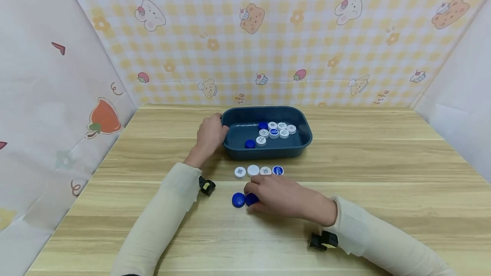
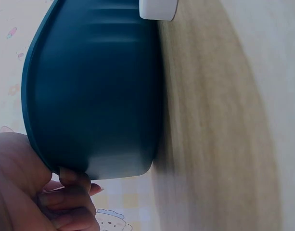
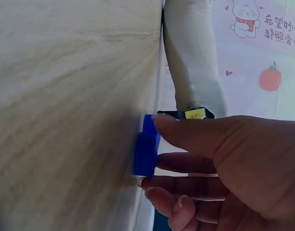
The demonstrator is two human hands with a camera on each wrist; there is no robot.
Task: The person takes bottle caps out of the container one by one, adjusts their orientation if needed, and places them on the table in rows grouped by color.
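A dark teal plastic basin [image 1: 264, 153] stands on the table with several white and blue bottle caps inside. My left hand [image 1: 211, 133] grips its left rim, thumb over the edge and fingers outside, as the left wrist view shows the hand [image 2: 46, 192] at the basin's corner. My right hand [image 1: 281, 195] is low over the table, thumb and fingers around a blue bottle cap [image 1: 251, 199], which it partly hides; the right wrist view shows this cap [image 3: 146, 154] between thumb and fingers. Another blue cap [image 1: 238, 199] lies just left of it.
Between basin and right hand lies a row of caps: a white cap [image 1: 240, 172] with a printed code, a plain white cap [image 1: 253, 170], another printed white one [image 1: 265, 171] and a blue-and-white cap [image 1: 278, 170]. Behind the wooden table [image 1: 368, 161] hangs a checked cloth [image 1: 268, 54].
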